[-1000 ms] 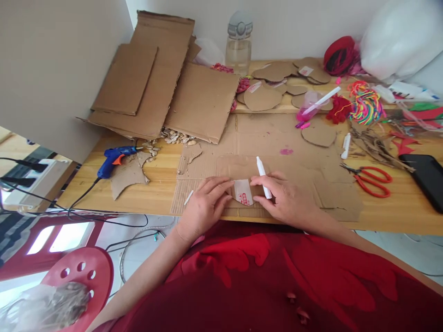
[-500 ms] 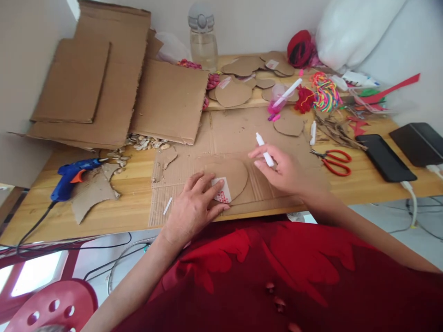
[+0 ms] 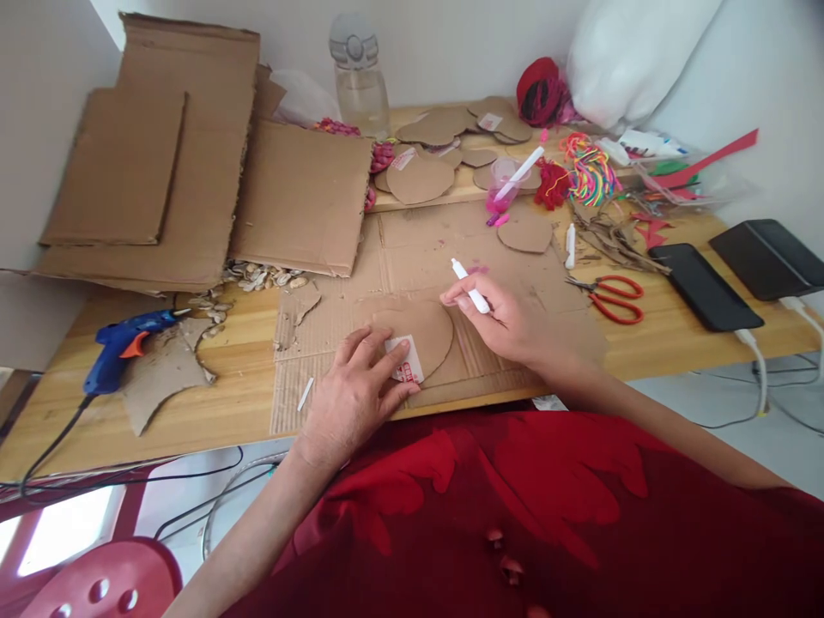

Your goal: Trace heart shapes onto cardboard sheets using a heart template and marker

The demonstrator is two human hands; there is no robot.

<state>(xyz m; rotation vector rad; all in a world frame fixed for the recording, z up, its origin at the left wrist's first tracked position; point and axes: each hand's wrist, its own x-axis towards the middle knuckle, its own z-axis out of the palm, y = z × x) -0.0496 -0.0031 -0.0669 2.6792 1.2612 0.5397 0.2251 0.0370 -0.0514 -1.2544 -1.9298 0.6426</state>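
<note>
My left hand lies with fingers spread on a rounded cardboard cutout, pressing over its white and red label. The cutout rests on a large cardboard sheet. To the right of it, my right hand pinches a white pen, held at a slant with one end pointing up and away from me. The pen is above the sheet, apart from the cutout. Another cardboard cutout lies beyond my right hand.
Red-handled pliers, a phone and a black box are at the right. A blue glue gun lies at the left, before leaning cardboard panels. More cutouts and a water bottle stand behind.
My right hand with the pen has moved slightly left, nearer the cutout. The view has shifted a little. My left hand stays on the cutout.
</note>
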